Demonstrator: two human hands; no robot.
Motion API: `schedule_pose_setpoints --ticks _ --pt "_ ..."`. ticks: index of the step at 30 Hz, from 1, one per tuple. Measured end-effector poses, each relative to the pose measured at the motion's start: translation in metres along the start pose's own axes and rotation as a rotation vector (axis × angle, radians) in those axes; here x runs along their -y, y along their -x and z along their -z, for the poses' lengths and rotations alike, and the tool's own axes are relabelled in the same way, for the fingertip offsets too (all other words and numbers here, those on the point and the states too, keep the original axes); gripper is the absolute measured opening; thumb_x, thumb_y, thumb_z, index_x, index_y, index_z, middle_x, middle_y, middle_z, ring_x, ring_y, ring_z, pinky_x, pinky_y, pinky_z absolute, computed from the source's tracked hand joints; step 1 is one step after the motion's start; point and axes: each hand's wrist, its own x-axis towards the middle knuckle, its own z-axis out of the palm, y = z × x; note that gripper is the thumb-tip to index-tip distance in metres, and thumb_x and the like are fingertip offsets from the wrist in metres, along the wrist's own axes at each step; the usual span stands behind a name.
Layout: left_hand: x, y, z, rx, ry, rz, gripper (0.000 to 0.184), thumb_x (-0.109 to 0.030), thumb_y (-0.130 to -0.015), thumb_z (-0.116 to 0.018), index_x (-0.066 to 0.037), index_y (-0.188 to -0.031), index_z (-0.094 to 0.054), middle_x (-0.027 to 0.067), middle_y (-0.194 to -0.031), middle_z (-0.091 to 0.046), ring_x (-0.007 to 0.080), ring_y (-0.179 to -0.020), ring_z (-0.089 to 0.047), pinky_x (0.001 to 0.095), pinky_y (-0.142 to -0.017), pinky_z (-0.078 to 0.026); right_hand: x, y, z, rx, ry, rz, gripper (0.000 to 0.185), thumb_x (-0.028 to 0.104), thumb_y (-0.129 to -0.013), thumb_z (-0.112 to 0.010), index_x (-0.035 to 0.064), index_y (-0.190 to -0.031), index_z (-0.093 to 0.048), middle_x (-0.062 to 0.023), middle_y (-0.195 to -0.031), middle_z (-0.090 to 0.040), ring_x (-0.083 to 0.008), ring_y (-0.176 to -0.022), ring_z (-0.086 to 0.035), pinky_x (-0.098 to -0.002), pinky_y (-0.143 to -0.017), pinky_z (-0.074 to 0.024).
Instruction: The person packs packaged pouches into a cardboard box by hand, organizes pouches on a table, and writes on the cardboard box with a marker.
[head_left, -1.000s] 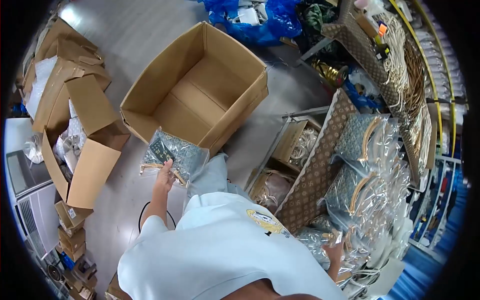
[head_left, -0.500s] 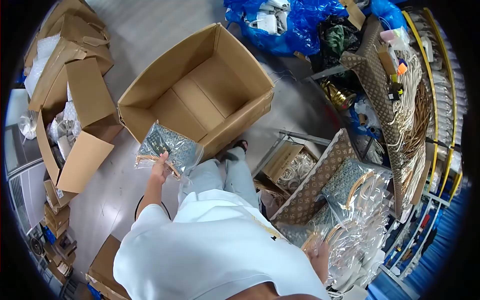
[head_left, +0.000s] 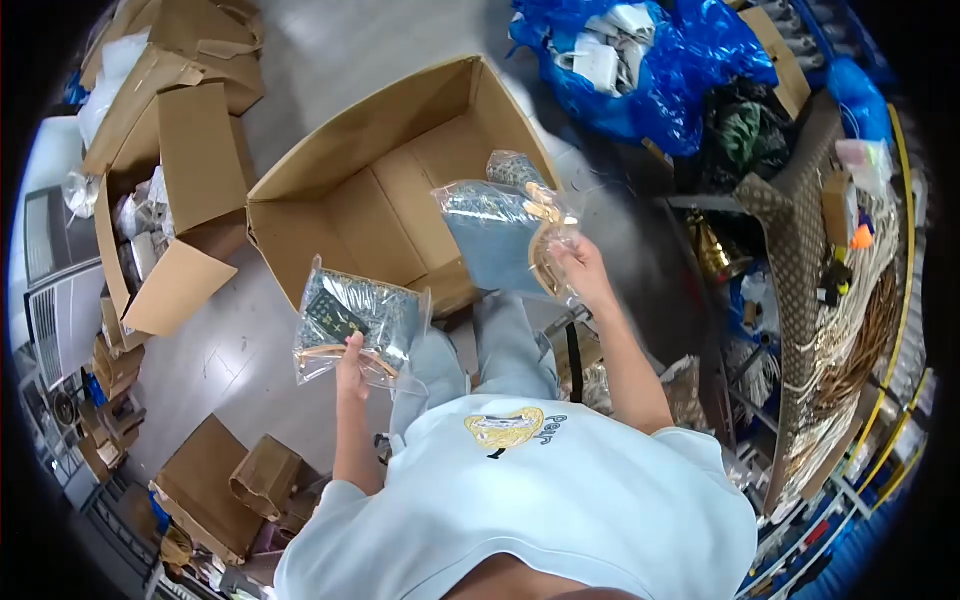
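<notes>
My left hand [head_left: 352, 372] grips a patterned blue handbag [head_left: 385, 312] in clear plastic, by the edge where its light wooden handle lies. A dark card shows through the wrap. Raised to the right, my right hand [head_left: 580, 268] holds another plastic-wrapped blue handbag [head_left: 490, 240] by its curved wooden handle. A smaller patterned piece in plastic [head_left: 515, 170] shows behind it, and I cannot tell whether it is separate. Both handbags are at the near side of a large open cardboard box [head_left: 345, 150]. The right one overlaps the box's opening from my view.
Opened cartons [head_left: 205, 170] stand at the left, and another box [head_left: 205, 490] is at the lower left. A blue plastic sack [head_left: 700, 60] with white items lies at the upper right. Cords [head_left: 850, 330] hang over a patterned brown cover [head_left: 775, 400] on the right.
My right hand has come up from the pile of wrapped handbags at the lower right, bringing a handbag toward the box. My left hand still holds its handbag; the view has turned.
</notes>
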Motion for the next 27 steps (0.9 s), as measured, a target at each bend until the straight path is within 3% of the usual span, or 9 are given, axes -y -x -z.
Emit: schedule_pose_setpoints --ticks 4,8,12,15,16,19,21,24,27 --pt "-0.010 0.001 -0.035 -0.077 0.187 -0.028 0.028 -0.018 -0.078 -0.068 -0.005 -0.100 -0.056 -0.0007 -0.088 -0.056 0.0106 -0.075 -0.056 0.0267 -0.066 -0.048 -0.084 -0.117 -0.084 -0.043 0.104 0.000 0.024 0.016 -0.077 -0.068 0.0020 -0.067 -0.052 -0.0044 -0.061 -0.054 -0.0087 -0.059 -0.047 -0.0274 -0.054 -0.0401" --pt "-0.022 -0.030 -0.039 -0.182 0.170 0.000 0.033 -0.014 -0.078 -0.068 -0.006 -0.105 -0.051 -0.0010 -0.088 -0.054 0.0103 -0.075 -0.055 0.0269 -0.065 -0.048 -0.150 -0.185 -0.174 0.019 0.443 -0.113 0.033 0.023 -0.070 -0.073 0.0014 -0.063 -0.049 -0.0146 -0.061 -0.051 -0.0218 -0.055 -0.048 -0.0342 -0.054 -0.0406" --pt "0.018 -0.093 0.010 -0.216 0.145 0.092 0.035 -0.018 -0.077 -0.069 -0.009 -0.105 -0.049 -0.0024 -0.087 -0.052 0.0097 -0.073 -0.053 0.0280 -0.060 -0.046 -0.257 -0.220 -0.247 0.098 0.552 -0.166 0.035 0.027 -0.068 -0.075 0.0018 -0.064 -0.051 -0.0156 -0.066 -0.055 -0.0292 -0.061 -0.053 -0.0369 -0.060 -0.0432" --pt "0.024 -0.114 0.014 -0.271 0.164 0.037 0.035 -0.018 -0.077 -0.068 -0.008 -0.106 -0.050 -0.0021 -0.092 -0.051 0.0101 -0.080 -0.052 0.0264 -0.067 -0.046 -0.314 -0.230 -0.278 0.159 0.603 -0.183 0.036 0.029 -0.068 -0.075 0.0022 -0.064 -0.051 -0.0147 -0.067 -0.056 -0.0278 -0.061 -0.053 -0.0357 -0.061 -0.0442" --pt "0.028 -0.120 0.015 -0.276 0.189 0.009 0.038 -0.019 -0.075 -0.070 -0.009 -0.105 -0.050 -0.0022 -0.093 -0.050 0.0098 -0.081 -0.051 0.0278 -0.072 -0.046 -0.332 -0.233 -0.284 0.164 0.607 -0.180 0.036 0.026 -0.068 -0.075 0.0022 -0.062 -0.049 -0.0105 -0.061 -0.052 -0.0193 -0.054 -0.047 -0.0327 -0.054 -0.0423" --pt "0.034 -0.132 0.026 -0.310 0.165 0.045 0.041 -0.021 -0.072 -0.072 -0.009 -0.104 -0.050 -0.0025 -0.094 -0.050 0.0107 -0.083 -0.050 0.0307 -0.075 -0.046 -0.367 -0.245 -0.282 0.086 0.557 -0.231 0.032 0.019 -0.070 -0.072 0.0021 -0.060 -0.047 -0.0070 -0.060 -0.053 -0.0140 -0.056 -0.048 -0.0303 -0.056 -0.0433" --pt "0.030 -0.128 0.026 -0.323 0.229 0.110 0.040 -0.016 -0.070 -0.071 -0.008 -0.102 -0.048 -0.0009 -0.092 -0.049 0.0109 -0.081 -0.050 0.0290 -0.073 -0.046 -0.393 -0.254 -0.259 -0.115 0.449 -0.066 0.023 0.010 -0.070 -0.071 0.0065 -0.078 -0.050 -0.0070 -0.066 -0.056 -0.0175 -0.063 -0.056 -0.0307 -0.061 -0.0462" --pt "0.024 -0.133 0.017 -0.288 0.210 0.090 0.034 -0.017 -0.070 -0.071 -0.009 -0.093 -0.046 0.0005 -0.088 -0.047 0.0111 -0.074 -0.050 0.0273 -0.066 -0.048 -0.409 -0.269 -0.224 -0.333 0.196 -0.393 0.069 0.018 -0.071 -0.075 -0.0003 -0.122 -0.034 -0.0063 -0.097 -0.057 -0.0170 -0.089 -0.053 -0.0295 -0.079 -0.0443" --pt "0.043 -0.129 0.023 -0.363 0.231 0.125 0.038 -0.021 -0.066 -0.073 -0.009 -0.091 -0.047 0.0015 -0.089 -0.049 0.0116 -0.076 -0.050 0.0279 -0.072 -0.046 -0.422 -0.274 -0.222 -0.102 0.083 -0.803 0.073 0.030 -0.069 -0.076 0.0008 -0.124 -0.039 -0.0102 -0.117 -0.051 -0.0231 -0.104 -0.050 -0.0359 -0.088 -0.0409"
